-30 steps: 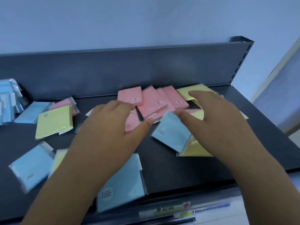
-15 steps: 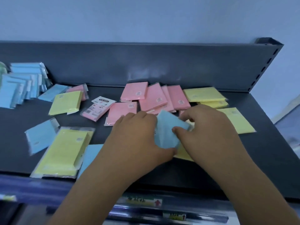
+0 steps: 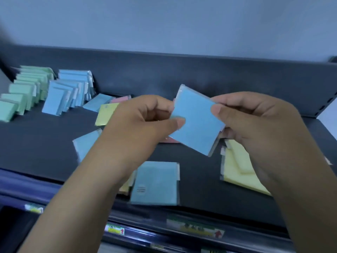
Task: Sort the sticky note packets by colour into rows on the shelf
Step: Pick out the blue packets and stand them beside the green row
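Both hands hold one blue sticky note packet [image 3: 196, 119] lifted above the dark shelf [image 3: 36, 143]. My left hand [image 3: 142, 125] pinches its left edge with the thumb on top. My right hand [image 3: 255, 123] pinches its right edge. At the far left, a row of blue packets [image 3: 67, 94] stands leaning beside a row of green packets [image 3: 23, 92]. Loose packets lie flat below the hands: a blue one [image 3: 155, 183] near the front edge, another blue one [image 3: 85, 148], yellow ones [image 3: 238, 170] at right, a yellow one [image 3: 106, 114] and a pink one [image 3: 120, 99] behind.
The shelf's dark back panel [image 3: 182, 73] rises behind the packets, with a slotted upright [image 3: 328, 99] at the right end. Price labels [image 3: 198, 229] run along the front rail. A light wall is above.
The blue packet was picked up off the shelf and raised between both hands. The view swung left, bringing the standing blue and green rows into sight.
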